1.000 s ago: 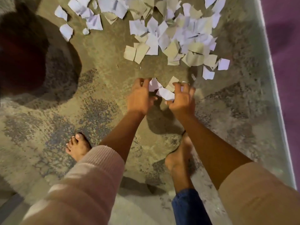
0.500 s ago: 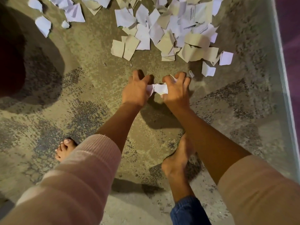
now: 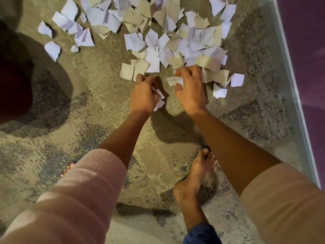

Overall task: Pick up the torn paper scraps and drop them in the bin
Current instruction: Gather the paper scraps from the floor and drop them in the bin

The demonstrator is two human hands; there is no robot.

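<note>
Two hands: the left hand [image 3: 143, 95] and the right hand [image 3: 190, 90], each gripping a few paper scraps [image 3: 168, 48]; the scraps lying far on the carpet [image 3: 88, 120] number dozens, too overlapped to count exactly; two bare feet, right foot [image 3: 195, 178] and half-hidden left foot [image 3: 67, 170]; one dark round shape [image 3: 12, 76], left.

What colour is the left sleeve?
The left sleeve is pale pink, ribbed; head view.

Warm, dimmish light is coming from beyond the paper scraps [image 3: 153, 59], throwing hard shadows onto the carpet [image 3: 88, 111] on their near side. Left of the scraps the frame is sinking into blurry darkness.
</note>
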